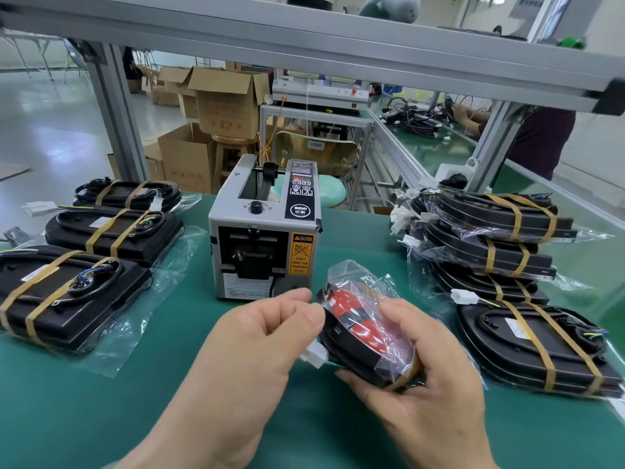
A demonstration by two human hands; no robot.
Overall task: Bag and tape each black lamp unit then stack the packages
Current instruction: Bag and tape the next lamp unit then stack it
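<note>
Head view shows the left hand's thumb and forefinger pinched together at the edge of the clear bag, right against the rim of the black lamp unit. The other fingers are curled. Whether a strip of tape sits in that pinch cannot be told. The right hand grasps the bagged unit from the near side, thumb laid over the top film and fingers wrapped beneath, holding it tilted just above the green table. One tan tape band shows at the end of the unit near the right palm, and a white connector pokes out below the left thumb.

Just beyond the hands stands the tape dispenser. Three taped packages lie side by side to the left. To the right is a stack of packages, with one more package flat on the table in front of it.

The loose bag mouth is probably the weak point. If the pinch lets go before tape lands, the film is likely to spring open and wrinkle under the band. The connector could be left outside the wrap. The stack's slick film and uneven layers may let a carelessly placed package slide off.
</note>
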